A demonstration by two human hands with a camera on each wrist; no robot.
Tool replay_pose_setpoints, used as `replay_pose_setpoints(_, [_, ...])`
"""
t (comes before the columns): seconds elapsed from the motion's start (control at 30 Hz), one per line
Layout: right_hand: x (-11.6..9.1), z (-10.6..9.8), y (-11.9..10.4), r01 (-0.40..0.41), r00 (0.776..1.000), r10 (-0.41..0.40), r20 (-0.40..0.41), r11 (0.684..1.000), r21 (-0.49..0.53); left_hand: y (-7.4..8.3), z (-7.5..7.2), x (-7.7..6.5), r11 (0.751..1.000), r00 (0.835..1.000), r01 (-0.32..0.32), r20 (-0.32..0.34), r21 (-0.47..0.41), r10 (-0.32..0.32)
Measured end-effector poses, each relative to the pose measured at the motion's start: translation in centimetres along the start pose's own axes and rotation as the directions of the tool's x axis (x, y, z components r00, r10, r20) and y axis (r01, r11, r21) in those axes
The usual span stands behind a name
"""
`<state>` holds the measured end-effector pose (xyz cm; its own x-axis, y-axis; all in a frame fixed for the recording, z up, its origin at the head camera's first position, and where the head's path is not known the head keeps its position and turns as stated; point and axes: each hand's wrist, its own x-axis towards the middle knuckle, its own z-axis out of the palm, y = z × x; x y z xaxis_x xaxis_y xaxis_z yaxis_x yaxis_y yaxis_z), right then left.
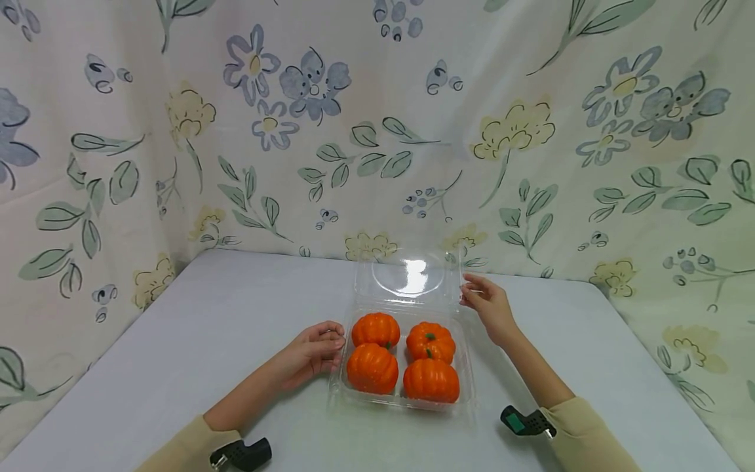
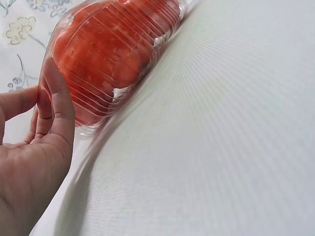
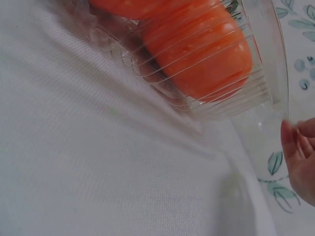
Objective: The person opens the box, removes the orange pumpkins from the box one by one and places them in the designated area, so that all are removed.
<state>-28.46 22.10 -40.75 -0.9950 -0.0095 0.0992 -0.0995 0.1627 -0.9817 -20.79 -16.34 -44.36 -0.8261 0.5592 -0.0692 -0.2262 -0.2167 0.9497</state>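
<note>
A clear plastic clamshell container (image 1: pixel 466 387) stands on the table with several small orange pumpkins (image 1: pixel 430 380) in its base. Its see-through lid (image 1: pixel 383 278) is raised at the back and catches a bright glare. My left hand (image 1: pixel 318 351) pinches the left rim of the base, with fingers along the ribbed outer wall and the thumb at the edge. At the right edge of the lid, my right hand (image 1: pixel 486 305) pinches the plastic between thumb and fingertips. The right wrist view shows only part of this right hand (image 3: pixel 302 160).
A white cloth covers the table (image 1: pixel 236 295). Behind it hangs a floral curtain (image 1: pixel 377 183), close to the raised lid. Black camera mounts sit on both wrists, beside light yellow sleeves (image 1: pixel 590 432).
</note>
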Motion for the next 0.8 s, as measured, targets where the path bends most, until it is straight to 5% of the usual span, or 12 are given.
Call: replay_pose_setpoints(0.8, [0.05,0.16,0.69,-0.221,0.975,0.215,0.056,0.967,0.126,-0.08,0.14,0.0,1.0,1.0,0.0,0.005,-0.019,0.0])
